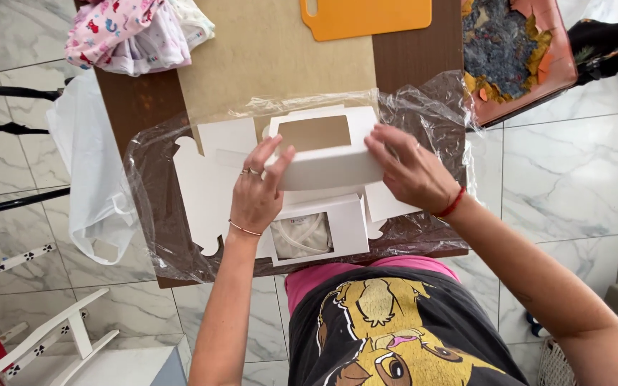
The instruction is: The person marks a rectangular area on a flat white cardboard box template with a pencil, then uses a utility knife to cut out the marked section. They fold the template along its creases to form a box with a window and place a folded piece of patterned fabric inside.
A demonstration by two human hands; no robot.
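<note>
Both hands hold a white cardboard box (327, 166) with a rectangular window cut-out, raised a little over the brown table (137, 104). My left hand (257, 191) grips its left end and my right hand (410, 170) presses on its right end. Just below it, at the table's near edge, lies a second white window box (345, 227) with pale folded cloth (302, 236) showing through the window. Flat white box blanks (209, 179) lie to the left on a sheet of clear plastic film (153, 214).
A large sheet of brown paper (266, 50) covers the table's far middle, with an orange cutting board (366, 16) beyond it. Folded patterned baby clothes (130, 32) sit far left. A white plastic bag (91, 164) hangs off the left edge. A craft picture (516, 50) lies right.
</note>
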